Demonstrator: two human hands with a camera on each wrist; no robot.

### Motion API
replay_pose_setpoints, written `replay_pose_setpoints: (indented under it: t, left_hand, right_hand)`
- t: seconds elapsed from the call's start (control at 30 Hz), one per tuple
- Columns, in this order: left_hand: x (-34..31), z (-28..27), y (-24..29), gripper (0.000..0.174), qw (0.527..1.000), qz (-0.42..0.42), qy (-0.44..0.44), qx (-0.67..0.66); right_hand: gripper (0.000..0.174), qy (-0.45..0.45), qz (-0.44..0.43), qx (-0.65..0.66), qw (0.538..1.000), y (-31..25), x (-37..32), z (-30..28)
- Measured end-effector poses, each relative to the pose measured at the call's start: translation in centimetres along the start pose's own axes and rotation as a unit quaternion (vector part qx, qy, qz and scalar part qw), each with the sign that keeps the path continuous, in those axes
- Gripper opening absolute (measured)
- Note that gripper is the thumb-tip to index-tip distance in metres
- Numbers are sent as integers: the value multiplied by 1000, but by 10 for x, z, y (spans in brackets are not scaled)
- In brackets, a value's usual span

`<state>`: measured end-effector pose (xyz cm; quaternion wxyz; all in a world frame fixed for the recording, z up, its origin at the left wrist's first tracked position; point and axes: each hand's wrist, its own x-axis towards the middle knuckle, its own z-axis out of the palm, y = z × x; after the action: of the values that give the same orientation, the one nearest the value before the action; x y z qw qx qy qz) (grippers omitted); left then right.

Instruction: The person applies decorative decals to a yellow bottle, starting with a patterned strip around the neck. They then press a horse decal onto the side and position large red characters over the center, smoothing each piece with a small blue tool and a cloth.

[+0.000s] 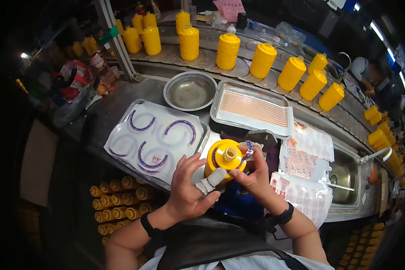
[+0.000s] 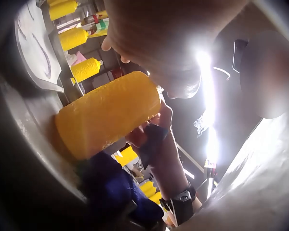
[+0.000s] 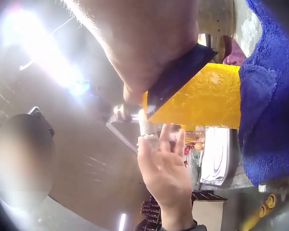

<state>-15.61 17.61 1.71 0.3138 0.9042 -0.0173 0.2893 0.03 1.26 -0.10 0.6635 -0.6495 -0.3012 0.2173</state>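
A yellow textured bottle (image 1: 222,158) (image 2: 106,113) (image 3: 212,96) stands on a blue cloth (image 1: 238,202) (image 2: 111,187) at the bench's front edge. My left hand (image 1: 189,182) (image 3: 164,168) is beside it with fingers spread and straight, and its taped thumb (image 1: 211,180) presses the bottle's shoulder. From the other side my right hand (image 1: 252,173) (image 2: 151,137) grips the bottle, its fingers curled over a blue patterned label strip (image 1: 249,148) that runs round the neck. The bottle's mouth is open at the top.
A metal tray (image 1: 202,139) to the left holds sheets of curved blue labels (image 1: 153,135). Behind are a round steel bowl (image 1: 190,91) and a tray of orange strips (image 1: 252,108). Yellow bottles (image 1: 263,60) line a conveyor. Red label sheets (image 1: 301,162) and a sink (image 1: 344,175) lie right.
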Motion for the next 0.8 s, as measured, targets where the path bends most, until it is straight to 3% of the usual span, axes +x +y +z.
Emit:
replay_pose_setpoints:
  t: [0.1,0.13,0.23,0.33,0.37,0.47,0.5,0.63,0.73,0.8]
  left_hand:
    - [3,7,10,36,998,8,-4,59]
    - [6,9,14,35,997,11,-2,77]
    - [17,19,28,31,993,10,7,118]
    - [26,32,37,24,993,-5,33,115]
    - [25,31,37,43,994,12,43,101]
    - [4,34,24,71,993,-33,109,-32]
    - [10,35,24,89,988,-47,124,-83]
    - [34,45,29,88,987,-143,68,-15]
    - [43,48,22,84,989,-135,36,-42]
    - [49,34,3,86,968,-157,-74,-180]
  right_hand:
    - [61,-4,1,4,1000,0,-1,-5]
    - [53,-11,-24,22,999,0,-1,-6]
    - [40,-16,58,41,997,-7,-1,-14]
    - [36,-27,19,-9,999,-9,-1,-21]
    - [36,-31,-10,-26,999,-9,0,-23]
    - [35,-29,-46,-39,998,-9,2,-22]
    - [34,-26,-54,-38,997,-7,2,-22]
    - [35,-34,-82,-53,995,-10,2,-20]
    - [38,-21,-94,-76,992,-7,-9,-21]
    - [42,-31,-85,-124,988,-14,-15,-31]
